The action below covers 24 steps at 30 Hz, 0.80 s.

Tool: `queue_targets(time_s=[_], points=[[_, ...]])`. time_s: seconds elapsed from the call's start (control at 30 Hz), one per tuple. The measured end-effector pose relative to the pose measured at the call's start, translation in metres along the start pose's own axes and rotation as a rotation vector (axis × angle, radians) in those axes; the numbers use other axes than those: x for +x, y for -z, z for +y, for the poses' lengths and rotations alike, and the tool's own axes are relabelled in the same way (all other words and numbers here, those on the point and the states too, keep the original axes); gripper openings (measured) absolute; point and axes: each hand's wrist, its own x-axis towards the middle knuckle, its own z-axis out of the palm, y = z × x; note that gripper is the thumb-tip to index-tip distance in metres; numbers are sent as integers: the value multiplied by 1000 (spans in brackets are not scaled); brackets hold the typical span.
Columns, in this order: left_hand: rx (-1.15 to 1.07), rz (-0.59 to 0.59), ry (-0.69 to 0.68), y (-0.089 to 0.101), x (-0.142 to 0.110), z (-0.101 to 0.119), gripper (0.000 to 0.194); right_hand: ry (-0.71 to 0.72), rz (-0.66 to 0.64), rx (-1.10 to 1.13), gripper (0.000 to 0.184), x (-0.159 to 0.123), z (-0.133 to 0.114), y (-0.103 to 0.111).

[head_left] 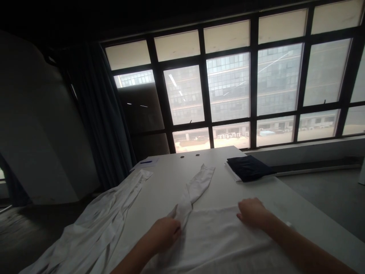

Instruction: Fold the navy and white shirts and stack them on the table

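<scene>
A white shirt (216, 236) lies spread over the near part of the white table. One long sleeve (199, 184) stretches away from me toward the window, with its cuff end farthest off. My left hand (167, 232) is closed on the cloth at the shirt's left side, near where the sleeve begins. At the far right corner of the shirt, my right hand (252, 213) pinches the edge between curled fingers. The cloth between both hands lies fairly flat, with a few soft creases. The shirt's nearest part runs out of view at the bottom.
Along the table's left side hangs a heap of white garments (105, 224). A dark folded cloth (249, 167) lies on white material at the right edge. Paper with a blue pen (146, 162) is at the far left corner. Beyond the white table (171, 167) stand large windows and a dark curtain (99, 114).
</scene>
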Motion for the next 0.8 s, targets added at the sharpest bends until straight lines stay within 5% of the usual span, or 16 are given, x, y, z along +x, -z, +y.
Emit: queue_targets(time_s=[0.13,0.27,0.4,0.53,0.8], points=[[-100,155,39,29,58,7,20,108,93,143,30,28,-75,-7],[-158,343,217,24,106,-6,34,74,153,240,25,47,-121,-29],[-173,376,338,-8,122,-14,31,94,226,289,18,48,-126,-44],[-120,398,314,-37,124,-3,33,102,277,345,17,48,-118,-48],[-90,246,88,-49,117,34,36,198,442,484,29,50,-125,-46]])
